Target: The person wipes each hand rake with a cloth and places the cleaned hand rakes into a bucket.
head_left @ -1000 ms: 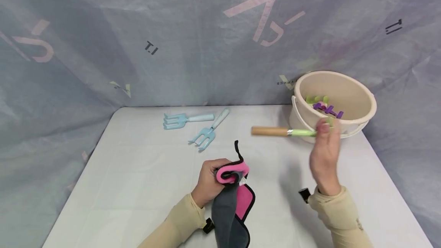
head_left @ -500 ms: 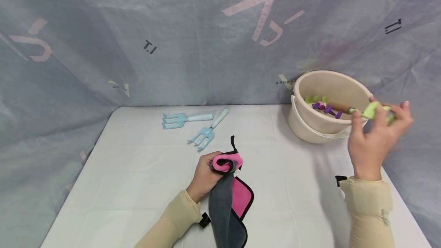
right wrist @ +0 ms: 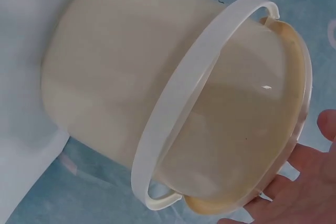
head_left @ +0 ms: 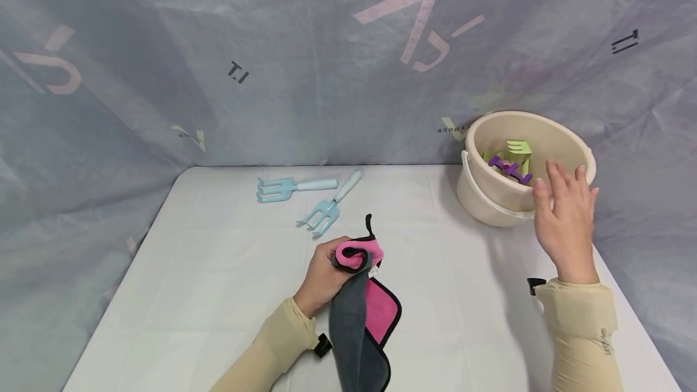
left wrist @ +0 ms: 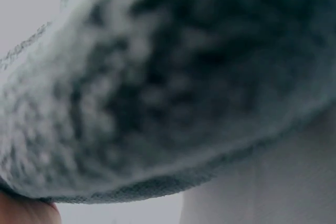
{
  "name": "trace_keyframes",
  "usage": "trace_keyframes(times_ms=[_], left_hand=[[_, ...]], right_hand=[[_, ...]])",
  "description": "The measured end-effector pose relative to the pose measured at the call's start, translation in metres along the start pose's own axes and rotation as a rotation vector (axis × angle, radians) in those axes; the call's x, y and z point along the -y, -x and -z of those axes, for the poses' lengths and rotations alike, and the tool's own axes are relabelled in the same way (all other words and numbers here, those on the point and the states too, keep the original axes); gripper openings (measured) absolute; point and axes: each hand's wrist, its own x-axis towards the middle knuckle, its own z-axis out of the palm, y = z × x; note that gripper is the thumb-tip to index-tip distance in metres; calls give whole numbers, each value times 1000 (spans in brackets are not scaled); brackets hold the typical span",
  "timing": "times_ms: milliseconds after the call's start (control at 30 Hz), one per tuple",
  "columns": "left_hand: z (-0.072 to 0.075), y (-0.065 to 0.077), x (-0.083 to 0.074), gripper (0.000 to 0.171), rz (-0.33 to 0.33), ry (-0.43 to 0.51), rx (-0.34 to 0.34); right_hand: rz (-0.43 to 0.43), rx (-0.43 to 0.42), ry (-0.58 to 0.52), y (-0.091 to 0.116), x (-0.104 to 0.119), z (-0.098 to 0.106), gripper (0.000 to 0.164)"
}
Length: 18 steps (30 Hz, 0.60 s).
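Observation:
In the head view my left hand [head_left: 323,276] grips a rolled grey and pink cloth [head_left: 348,319] with black edging, its loose end hanging toward me. The cloth's grey pile fills most of the left wrist view. My right hand [head_left: 567,222] holds nothing and has its fingers extended at the near right rim of a cream bucket [right wrist: 126,66]. Inside the bucket lie a light green hand fork [head_left: 520,147] and a purple tool head [head_left: 509,169], along with other green pieces. Their lower parts are hidden by the bucket wall.
Two light blue hand forks, one lying sideways [head_left: 278,190] and one slanted [head_left: 321,216], rest on the white table [head_left: 218,295] beyond the left hand. The bucket's white handle [right wrist: 178,98] hangs down its front. A grey printed sheet [head_left: 305,65] stands behind the table.
My right hand carried the green hand fork to the bucket and let it go inside. The hand then drew back slightly left with its fingers spread. The left hand still holds the cloth.

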Motion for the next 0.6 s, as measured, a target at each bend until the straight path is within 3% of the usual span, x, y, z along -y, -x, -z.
trace_keyframes(times_ms=[133, 233, 333, 433, 533, 600], left_hand=[[4, -1, -2, 25, 12, -29, -3], [8, -2, -3, 29, 35, -45, -11], [13, -4, -4, 33, 78, -55, -17], [19, -5, -4, 33, 123, -65, -22], [27, -1, -2, 29, 185, -87, -15], [34, 5, -1, 23, 237, -106, -8]], right_hand=[[0, -16, -1, 1, 2, -3, 65], [23, -92, -7, 2, 7, -7, 64], [132, -258, -61, 1, 19, -16, 56], [310, -411, -135, 1, 39, -35, 44], [506, -368, -148, -1, 64, -63, 35], [610, -226, -120, -5, 80, -88, 33]])
